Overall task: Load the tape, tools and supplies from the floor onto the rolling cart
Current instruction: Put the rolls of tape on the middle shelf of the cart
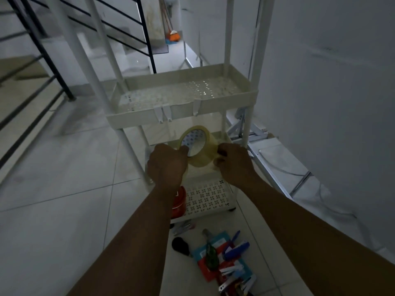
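Observation:
A roll of clear yellowish packing tape is held upright between both hands, in front of the white rolling cart's middle shelf. My left hand grips its left rim with the thumb inside the core. My right hand pinches its right side. The cart's top tray is above the roll. A red round object sits on the bottom shelf, partly hidden by my left forearm. On the floor below lie a pile of supplies: a blue-handled tool, a green-handled tool, white clips, a black object.
A white wall runs close along the right, with folded white metal frames leaning at its base. A black stair railing stands at the left. Pale floor tiles spread left of the cart. A broom stands far back.

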### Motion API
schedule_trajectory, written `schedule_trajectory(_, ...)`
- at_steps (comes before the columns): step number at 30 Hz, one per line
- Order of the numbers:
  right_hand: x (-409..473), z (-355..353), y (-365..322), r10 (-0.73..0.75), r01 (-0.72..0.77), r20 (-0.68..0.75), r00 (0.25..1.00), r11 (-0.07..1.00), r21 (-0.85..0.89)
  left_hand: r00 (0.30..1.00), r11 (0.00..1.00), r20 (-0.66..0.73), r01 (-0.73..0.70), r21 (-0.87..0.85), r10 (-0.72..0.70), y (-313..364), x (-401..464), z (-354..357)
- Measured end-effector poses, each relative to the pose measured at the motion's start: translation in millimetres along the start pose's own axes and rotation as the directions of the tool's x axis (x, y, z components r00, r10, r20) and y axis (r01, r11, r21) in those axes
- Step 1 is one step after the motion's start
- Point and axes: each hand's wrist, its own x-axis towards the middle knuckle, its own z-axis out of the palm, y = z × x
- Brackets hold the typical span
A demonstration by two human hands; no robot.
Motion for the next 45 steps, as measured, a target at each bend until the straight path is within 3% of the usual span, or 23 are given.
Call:
schedule_trajectory(7,44,24,16,0.000,-0.001,-0.004,1.000,0.975,-0.223,0.999,0.994,-0.041,0.004,0.112,0.001,10,26,21)
schedule_trajectory(13,69,41,33,0.038,-0.037,0.000,0.999,0.951,-0.306,0.999,0.960,-0.032,0.002,0.279,0.007,13,47,41)
schedule_trajectory(15,75,46,38,-0.032,0.029,-0.003,0.999,0.925,-0.380,0.999,0.947,-0.041,0.003,0.322,0.011,13,53,49)
schedule_trajectory(17,80,48,41,-0.066,0.065,0.013,0.998,0.899,-0.433,0.998,0.942,-0.056,0.013,0.334,0.006,13,59,56)
schedule_trajectory(20,83,54,42,-0.019,0.004,-0.031,0.999,0.911,-0.413,0.997,0.948,-0.072,0.041,0.315,-0.019,12,68,63)
schedule_trajectory(24,83,65,51,-0.229,0.176,-0.057,0.972,0.863,-0.473,0.997,0.943,-0.074,0.049,0.329,-0.026,10,74,65)
schedule_trajectory(28,81,66,52,-0.251,0.236,0.033,0.967,0.846,-0.479,0.995,0.937,-0.091,0.056,0.345,-0.026,10,77,65)
schedule_trajectory(33,80,70,52,-0.236,0.231,0.042,0.971,0.879,-0.416,0.994,0.902,-0.106,0.067,0.426,-0.024,5,79,60)
schedule_trajectory(40,70,78,43,-0.454,0.463,0.096,0.886,0.854,-0.237,0.991,0.868,-0.085,-0.045,0.495,0.099,2,74,76)
schedule_trajectory(45,64,87,31,-0.420,0.450,0.165,0.892,0.856,-0.255,0.987,0.844,-0.085,-0.071,0.532,0.136,-4,72,70)
